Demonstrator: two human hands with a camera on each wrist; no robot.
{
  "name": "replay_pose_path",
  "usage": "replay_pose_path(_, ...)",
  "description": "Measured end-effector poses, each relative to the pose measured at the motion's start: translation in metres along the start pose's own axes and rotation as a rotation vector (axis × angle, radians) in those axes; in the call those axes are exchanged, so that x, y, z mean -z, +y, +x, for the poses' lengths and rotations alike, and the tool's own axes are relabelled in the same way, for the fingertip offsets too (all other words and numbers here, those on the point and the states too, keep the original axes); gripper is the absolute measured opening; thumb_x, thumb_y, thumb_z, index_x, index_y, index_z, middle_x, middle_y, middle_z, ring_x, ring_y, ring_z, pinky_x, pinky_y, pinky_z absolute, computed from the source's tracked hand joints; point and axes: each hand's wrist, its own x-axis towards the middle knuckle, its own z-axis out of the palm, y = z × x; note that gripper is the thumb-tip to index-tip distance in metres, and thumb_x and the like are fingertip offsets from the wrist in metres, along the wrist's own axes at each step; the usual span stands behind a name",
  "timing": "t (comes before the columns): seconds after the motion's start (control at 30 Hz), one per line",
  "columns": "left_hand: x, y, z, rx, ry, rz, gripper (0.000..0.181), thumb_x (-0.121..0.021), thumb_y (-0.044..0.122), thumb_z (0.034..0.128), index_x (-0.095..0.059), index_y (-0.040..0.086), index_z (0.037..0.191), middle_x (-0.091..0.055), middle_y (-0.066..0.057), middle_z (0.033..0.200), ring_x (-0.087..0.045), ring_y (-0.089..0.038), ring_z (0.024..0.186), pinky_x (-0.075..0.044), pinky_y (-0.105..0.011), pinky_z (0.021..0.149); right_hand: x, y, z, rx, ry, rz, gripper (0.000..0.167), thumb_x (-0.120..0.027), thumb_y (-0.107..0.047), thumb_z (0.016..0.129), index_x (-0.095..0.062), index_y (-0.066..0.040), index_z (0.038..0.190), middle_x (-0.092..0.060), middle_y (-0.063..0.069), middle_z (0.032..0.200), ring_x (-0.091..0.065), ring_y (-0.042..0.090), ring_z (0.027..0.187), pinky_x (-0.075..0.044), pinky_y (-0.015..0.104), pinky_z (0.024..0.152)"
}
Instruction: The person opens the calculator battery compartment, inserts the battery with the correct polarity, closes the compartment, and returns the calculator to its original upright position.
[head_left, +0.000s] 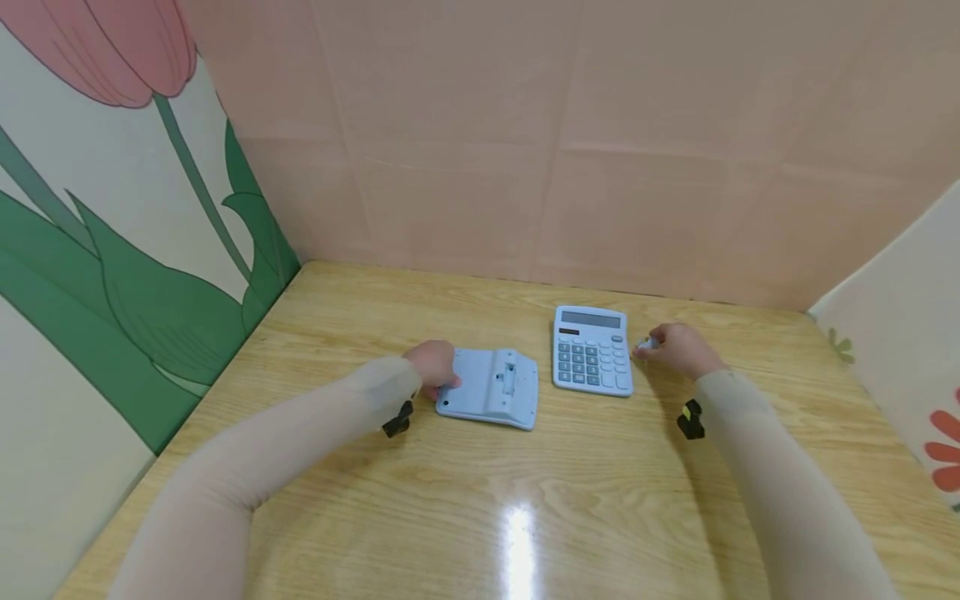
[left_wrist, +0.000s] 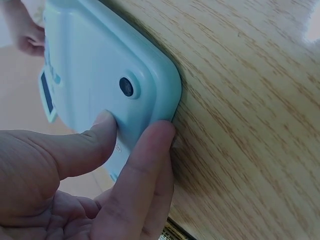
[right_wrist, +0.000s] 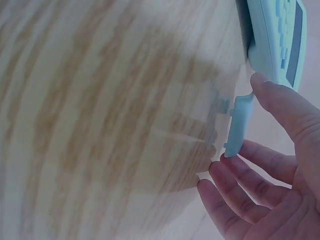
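A light-blue calculator (head_left: 472, 387) lies face down on the wooden table, its battery compartment (head_left: 510, 379) uncovered. My left hand (head_left: 432, 364) grips its left end, thumb on the back and fingers at the edge; a round black foot (left_wrist: 126, 87) shows near them in the left wrist view. To the right, a second blue calculator (head_left: 591, 354) lies with its keys and screen up. Just beyond its right side, my right hand (head_left: 684, 350) pinches a small blue battery cover (right_wrist: 240, 122) between thumb and fingertips. Small tabs stick out along the cover's edge.
The wooden table (head_left: 420, 517) ends at a pinkish cloth wall (head_left: 465, 167) behind. A panel with a painted tulip (head_left: 112, 50) borders the left side, and a white panel with red petals (head_left: 947, 450) the right. Each wrist carries a small black device (head_left: 691, 419).
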Motion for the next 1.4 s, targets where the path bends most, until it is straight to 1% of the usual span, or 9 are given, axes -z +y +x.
replay_pose_path(0.1, 0.0, 0.0, 0.0, 0.001, 0.0, 0.004, 0.026, -0.066, 0.021, 0.0931, -0.061, -0.001, 0.106, -0.063, -0.008, 0.081, -0.065, -0.015, 0.055, -0.056, -0.023, 0.055, -0.001, 0.0, 0.001, 0.0, 0.001, -0.019, 0.066, -0.064, -0.038, 0.092, -0.049, 0.016, 0.126, -0.057, 0.033, 0.119, -0.055, 0.043, 0.106, -0.044, 0.059, 0.096)
replay_pose_path(0.3, 0.0, 0.0, 0.0, -0.001, -0.001, 0.01, 0.024, -0.066, 0.021, 0.0933, -0.061, 0.0, 0.104, -0.063, -0.008, 0.079, -0.065, -0.015, 0.055, -0.056, -0.023, 0.055, -0.002, 0.001, 0.001, -0.012, 0.004, -0.053, 0.063, -0.064, -0.037, 0.092, -0.052, 0.015, 0.125, -0.052, 0.033, 0.118, -0.052, 0.041, 0.103, -0.045, 0.059, 0.093)
replay_pose_path(0.53, 0.001, 0.001, 0.003, 0.009, -0.021, 0.02, 0.027, -0.066, 0.021, 0.093, -0.062, -0.001, 0.109, -0.064, -0.007, 0.079, -0.065, -0.015, 0.056, -0.056, -0.023, 0.057, -0.004, 0.0, 0.002, -0.032, -0.017, -0.045, 0.067, -0.065, -0.041, 0.091, -0.051, 0.016, 0.124, -0.049, 0.032, 0.117, -0.05, 0.039, 0.101, -0.047, 0.056, 0.089)
replay_pose_path(0.8, -0.001, 0.002, 0.005, 0.021, -0.015, 0.005, 0.029, -0.066, 0.021, 0.0929, -0.061, -0.001, 0.111, -0.063, -0.008, 0.081, -0.063, -0.014, 0.053, -0.056, -0.023, 0.056, -0.007, 0.002, 0.006, -0.042, -0.015, -0.043, 0.069, -0.065, -0.04, 0.091, -0.049, 0.015, 0.127, -0.049, 0.033, 0.12, -0.051, 0.041, 0.104, -0.046, 0.057, 0.092)
replay_pose_path(1.1, -0.002, 0.002, 0.006, 0.004, -0.003, 0.025, 0.029, -0.066, 0.022, 0.093, -0.061, -0.001, 0.111, -0.064, -0.007, 0.081, -0.064, -0.014, 0.055, -0.055, -0.022, 0.055, -0.008, 0.004, 0.007, -0.034, -0.02, -0.049, 0.073, -0.064, -0.044, 0.091, -0.047, 0.016, 0.129, -0.047, 0.035, 0.124, -0.05, 0.045, 0.109, -0.044, 0.06, 0.095)
replay_pose_path(1.2, -0.002, 0.001, 0.006, 0.008, -0.006, 0.024, 0.028, -0.066, 0.022, 0.0929, -0.061, 0.0, 0.11, -0.065, -0.007, 0.08, -0.065, -0.014, 0.055, -0.054, -0.022, 0.054, -0.007, 0.004, 0.007, -0.035, -0.027, -0.047, 0.075, -0.063, -0.045, 0.092, -0.044, 0.016, 0.132, -0.046, 0.036, 0.126, -0.048, 0.047, 0.113, -0.042, 0.061, 0.098)
replay_pose_path(1.27, -0.002, 0.001, 0.007, 0.015, -0.011, 0.023, 0.028, -0.066, 0.022, 0.0929, -0.061, 0.0, 0.11, -0.066, -0.008, 0.08, -0.065, -0.014, 0.055, -0.054, -0.022, 0.055, -0.005, 0.002, 0.006, -0.035, -0.035, -0.034, 0.079, -0.06, -0.047, 0.093, -0.039, 0.016, 0.135, -0.044, 0.038, 0.129, -0.047, 0.05, 0.117, -0.042, 0.062, 0.099)
replay_pose_path(1.33, -0.001, 0.002, 0.007, 0.022, -0.02, 0.018, 0.029, -0.066, 0.022, 0.0931, -0.061, 0.0, 0.111, -0.065, -0.008, 0.081, -0.065, -0.014, 0.054, -0.054, -0.022, 0.055, -0.001, -0.001, 0.004, -0.04, -0.034, -0.009, 0.083, -0.055, -0.051, 0.095, -0.033, 0.016, 0.138, -0.041, 0.04, 0.132, -0.044, 0.053, 0.119, -0.041, 0.062, 0.099)
replay_pose_path(1.4, -0.001, 0.002, 0.007, 0.026, -0.027, 0.013, 0.03, -0.066, 0.022, 0.0933, -0.061, 0.0, 0.112, -0.065, -0.008, 0.081, -0.064, -0.014, 0.053, -0.054, -0.022, 0.054, 0.005, -0.008, 0.001, -0.04, -0.016, 0.022, 0.086, -0.048, -0.055, 0.097, -0.028, 0.017, 0.14, -0.039, 0.041, 0.134, -0.043, 0.054, 0.121, -0.041, 0.063, 0.099)
